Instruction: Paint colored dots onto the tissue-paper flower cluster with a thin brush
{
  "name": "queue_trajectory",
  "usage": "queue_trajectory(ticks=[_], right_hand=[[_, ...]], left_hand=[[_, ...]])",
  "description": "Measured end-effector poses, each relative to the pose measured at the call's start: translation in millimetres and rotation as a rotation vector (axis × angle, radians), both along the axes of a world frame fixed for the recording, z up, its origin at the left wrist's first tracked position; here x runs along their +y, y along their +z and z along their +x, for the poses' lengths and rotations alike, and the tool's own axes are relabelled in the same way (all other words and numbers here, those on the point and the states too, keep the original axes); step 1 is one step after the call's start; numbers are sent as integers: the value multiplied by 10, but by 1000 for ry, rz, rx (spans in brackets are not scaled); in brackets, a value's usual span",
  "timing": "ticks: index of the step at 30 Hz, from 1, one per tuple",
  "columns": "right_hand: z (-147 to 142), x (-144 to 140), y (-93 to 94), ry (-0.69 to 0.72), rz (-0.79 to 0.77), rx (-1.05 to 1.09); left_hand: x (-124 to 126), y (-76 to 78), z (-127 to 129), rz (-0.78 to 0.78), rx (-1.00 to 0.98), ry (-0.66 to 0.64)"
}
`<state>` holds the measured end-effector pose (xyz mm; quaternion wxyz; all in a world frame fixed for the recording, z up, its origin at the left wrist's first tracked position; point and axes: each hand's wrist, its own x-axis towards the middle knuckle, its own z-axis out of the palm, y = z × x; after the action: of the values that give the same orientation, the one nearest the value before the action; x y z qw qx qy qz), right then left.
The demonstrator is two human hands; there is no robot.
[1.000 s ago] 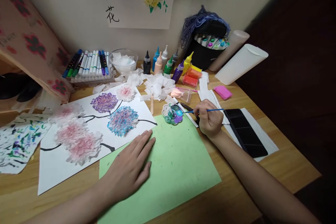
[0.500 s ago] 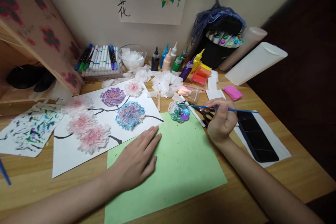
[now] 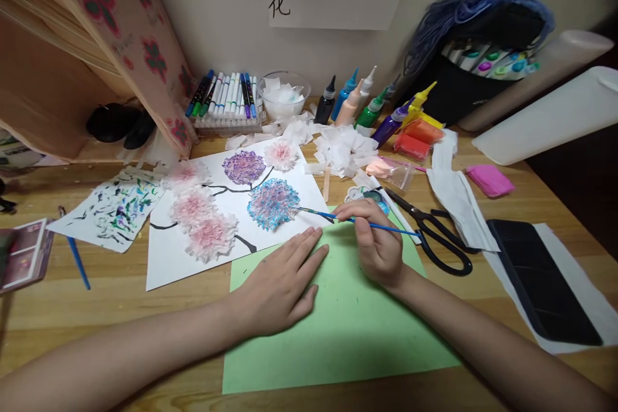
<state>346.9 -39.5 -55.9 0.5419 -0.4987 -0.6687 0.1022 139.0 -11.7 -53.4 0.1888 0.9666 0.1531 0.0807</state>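
Observation:
My right hand (image 3: 374, 241) is closed around a thin blue paintbrush (image 3: 386, 226). Its tip reaches the right edge of a blue and pink paper flower (image 3: 273, 202); whether it touches, I cannot tell. That flower sits on a white sheet (image 3: 167, 264) with black painted branches, a purple flower (image 3: 243, 168) and several pink ones. Flat across the lower edge of this sheet and a green sheet (image 3: 338, 335) lies my left hand (image 3: 284, 283), fingers extended and holding nothing. Partly hidden behind my right hand is a flower-shaped paint palette (image 3: 369, 194).
Black-handled scissors (image 3: 447, 251) and a black phone-like slab (image 3: 543, 280) lie to the right. Paint bottles (image 3: 367, 112), torn white paper (image 3: 345, 149), a glass bowl (image 3: 284, 95) and markers (image 3: 226, 95) line the back. A paint-smeared paper (image 3: 116, 209) is at left.
My right hand has carried the brush left, from the palette to the blue flower's edge. My left hand stays on the sheets. The camera view has shifted to the left.

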Motion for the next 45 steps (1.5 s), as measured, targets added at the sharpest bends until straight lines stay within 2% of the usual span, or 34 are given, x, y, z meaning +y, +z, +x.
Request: queue_trajectory(ticks=[5, 8, 12, 17, 20, 25, 30, 34, 38, 42, 45], right_hand=[[27, -10, -27, -35, 29, 69], [24, -11, -32, -14, 3, 44], [23, -9, -39, -58, -8, 67], [26, -5, -39, -7, -33, 48], [25, -5, -40, -55, -30, 66], [20, -8, -45, -8, -29, 55], [22, -10, -40, -56, -12, 74], [22, -13, -40, -7, -19, 53], [26, -16, -40, -34, -1, 74], [20, -14, -31, 21, -15, 59], [23, -9, -32, -23, -29, 68]], left_hand=[[1, 12, 0, -20, 10, -1], [-2, 17, -1, -22, 15, 1], [0, 20, 1, -22, 8, 3], [4, 23, 3, -22, 24, 3], [4, 10, 1, -15, 10, 3], [1, 0, -2, -27, 3, 8], [-5, 3, -3, -18, 8, 6], [-2, 4, -1, -26, 3, 7], [1, 5, -1, -33, -2, 12], [-3, 10, -2, -19, 2, 1], [-3, 13, 0, -15, 6, 3]])
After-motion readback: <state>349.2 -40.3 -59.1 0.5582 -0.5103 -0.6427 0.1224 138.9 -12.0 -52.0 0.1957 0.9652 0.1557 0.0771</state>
